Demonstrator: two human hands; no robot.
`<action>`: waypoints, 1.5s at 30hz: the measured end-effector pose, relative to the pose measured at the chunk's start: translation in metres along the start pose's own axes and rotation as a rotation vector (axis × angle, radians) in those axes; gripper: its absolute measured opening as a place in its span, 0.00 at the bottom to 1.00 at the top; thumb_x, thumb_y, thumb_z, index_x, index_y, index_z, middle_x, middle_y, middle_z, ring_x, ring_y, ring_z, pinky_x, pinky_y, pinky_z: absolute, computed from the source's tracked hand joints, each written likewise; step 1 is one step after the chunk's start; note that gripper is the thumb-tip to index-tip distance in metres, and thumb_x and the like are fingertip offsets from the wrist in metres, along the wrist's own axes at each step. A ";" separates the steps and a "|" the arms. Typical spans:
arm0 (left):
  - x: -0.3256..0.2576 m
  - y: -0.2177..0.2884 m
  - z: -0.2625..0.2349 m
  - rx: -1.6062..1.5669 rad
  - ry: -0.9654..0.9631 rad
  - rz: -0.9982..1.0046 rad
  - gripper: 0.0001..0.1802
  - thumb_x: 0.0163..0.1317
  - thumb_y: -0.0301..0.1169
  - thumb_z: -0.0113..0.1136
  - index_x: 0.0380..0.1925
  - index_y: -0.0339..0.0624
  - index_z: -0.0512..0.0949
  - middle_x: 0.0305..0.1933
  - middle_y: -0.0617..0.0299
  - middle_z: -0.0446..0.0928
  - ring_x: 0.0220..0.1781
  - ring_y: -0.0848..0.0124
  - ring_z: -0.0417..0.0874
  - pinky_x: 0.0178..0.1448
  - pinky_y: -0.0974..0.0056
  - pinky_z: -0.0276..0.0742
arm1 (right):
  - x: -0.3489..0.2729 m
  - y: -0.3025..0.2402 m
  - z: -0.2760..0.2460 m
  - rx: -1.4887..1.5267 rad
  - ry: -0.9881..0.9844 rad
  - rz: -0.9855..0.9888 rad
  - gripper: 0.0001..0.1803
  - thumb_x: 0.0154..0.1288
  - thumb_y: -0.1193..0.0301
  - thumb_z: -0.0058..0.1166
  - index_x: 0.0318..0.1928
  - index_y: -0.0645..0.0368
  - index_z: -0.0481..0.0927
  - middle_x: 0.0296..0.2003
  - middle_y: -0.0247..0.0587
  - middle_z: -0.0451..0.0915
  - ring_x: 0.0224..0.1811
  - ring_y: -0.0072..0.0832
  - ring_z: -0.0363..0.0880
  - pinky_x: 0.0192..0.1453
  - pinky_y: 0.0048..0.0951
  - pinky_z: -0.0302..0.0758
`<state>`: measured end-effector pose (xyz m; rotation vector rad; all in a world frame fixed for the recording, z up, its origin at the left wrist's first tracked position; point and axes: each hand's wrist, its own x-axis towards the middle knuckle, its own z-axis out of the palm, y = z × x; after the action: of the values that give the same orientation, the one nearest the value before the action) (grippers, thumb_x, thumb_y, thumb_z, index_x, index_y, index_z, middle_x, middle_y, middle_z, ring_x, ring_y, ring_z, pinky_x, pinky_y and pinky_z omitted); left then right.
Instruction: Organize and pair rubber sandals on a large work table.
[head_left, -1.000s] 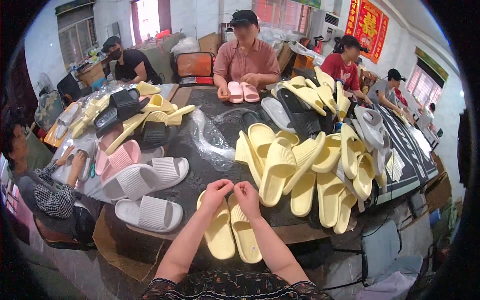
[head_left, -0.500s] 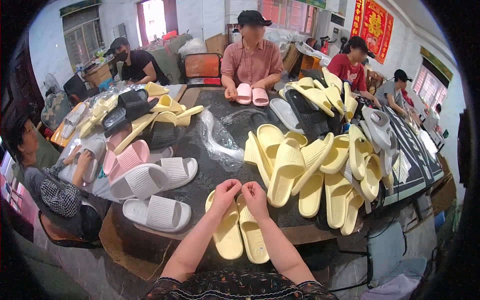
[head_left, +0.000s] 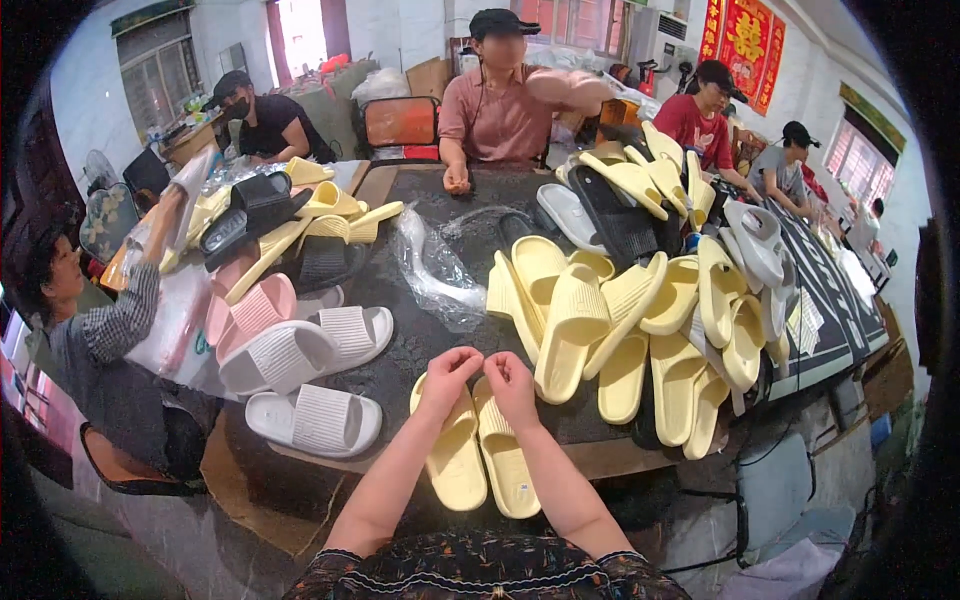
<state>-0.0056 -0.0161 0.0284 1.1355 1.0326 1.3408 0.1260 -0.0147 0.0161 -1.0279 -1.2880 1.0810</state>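
Where the pair of yellow slides (head_left: 478,450) lies side by side at the near edge of the dark tabletop (head_left: 420,330), both hands rest on its toe ends; left hand (head_left: 449,375) and right hand (head_left: 510,380) nearly touch, fingers curled together, whether pinching anything cannot be told. White slides (head_left: 300,380) lie to the left; a heap of yellow slides (head_left: 640,320) to the right.

We have a single view, from a head-worn fisheye camera looking down and forward over a dark table (head_left: 420,330). The wearer's forearms enter from the 6 o'clock edge; the left hand (head_left: 447,375) and right hand (head_left: 512,385) sit just below frame centre, the nearest things to the lens, over a pair of yellow slippers (head_left: 478,455) at the table's near edge. The view faces 12 o'clock across the table toward a seated person in a pink shirt (head_left: 500,110) on the far side. Other seated people fall at 9, 10 and 2 o'clock. Straight edges bow toward the rim, and a dark circular border closes the frame. With only one view, no overlap is recorded.
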 end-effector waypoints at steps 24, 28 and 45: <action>0.005 -0.010 -0.010 0.046 -0.090 -0.117 0.09 0.59 0.32 0.59 0.34 0.38 0.80 0.32 0.71 0.77 0.34 0.83 0.72 0.39 0.76 0.67 | -0.001 0.011 -0.003 0.020 -0.002 -0.033 0.03 0.63 0.74 0.53 0.34 0.61 0.75 0.25 0.23 0.73 0.27 0.08 0.68 0.30 0.13 0.66; 0.003 -0.009 -0.011 0.041 -0.120 -0.128 0.08 0.59 0.31 0.59 0.34 0.38 0.80 0.32 0.72 0.77 0.34 0.84 0.72 0.40 0.76 0.67 | -0.003 0.012 -0.003 0.019 -0.026 0.005 0.03 0.64 0.75 0.52 0.33 0.61 0.75 0.24 0.22 0.71 0.26 0.08 0.67 0.29 0.13 0.65; 0.012 -0.002 -0.005 -0.081 -0.043 -0.158 0.08 0.60 0.31 0.58 0.33 0.37 0.80 0.32 0.67 0.78 0.36 0.82 0.74 0.42 0.75 0.70 | 0.009 0.004 0.000 0.003 0.013 -0.006 0.05 0.63 0.73 0.54 0.34 0.62 0.76 0.25 0.24 0.73 0.27 0.09 0.67 0.30 0.14 0.66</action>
<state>-0.0104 -0.0043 0.0266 0.9977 1.0062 1.2172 0.1254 -0.0046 0.0137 -1.0271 -1.2778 1.0697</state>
